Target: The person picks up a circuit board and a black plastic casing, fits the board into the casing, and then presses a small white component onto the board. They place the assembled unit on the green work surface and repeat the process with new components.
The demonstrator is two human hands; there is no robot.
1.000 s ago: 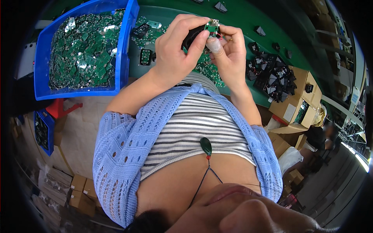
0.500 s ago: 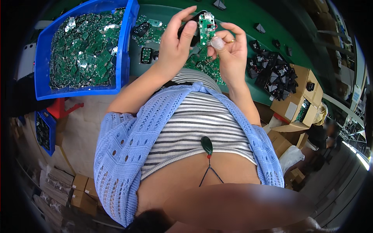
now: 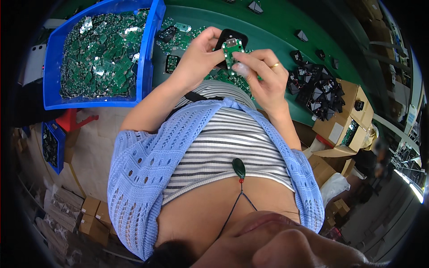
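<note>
Over the green worktable, a black plastic case (image 3: 237, 34) is gripped in my left hand (image 3: 201, 56), thumb on its near side. A green circuit board (image 3: 228, 52) with a silver metal connector lies against the open face of this case. My right hand (image 3: 266, 73), a ring on one finger, pinches the board's lower right part between thumb and fingertips; the thumb has a whitish wrap on it. Behind and below the hands, loose circuit boards (image 3: 232, 78) lie in a heap on the table. The fingers of my left hand behind the case are hidden.
A blue bin (image 3: 145, 58) full of green boards stands at the left. Another small case with a board (image 3: 171, 64) lies beside it. On the right are a pile of black parts (image 3: 319, 89) and a cardboard box (image 3: 353, 96). Several black pieces (image 3: 300, 35) dot the table's far side.
The board has come down from beside the case to against its face. My right hand has turned, its fingers now closing over the board, and the case shows more fully.
</note>
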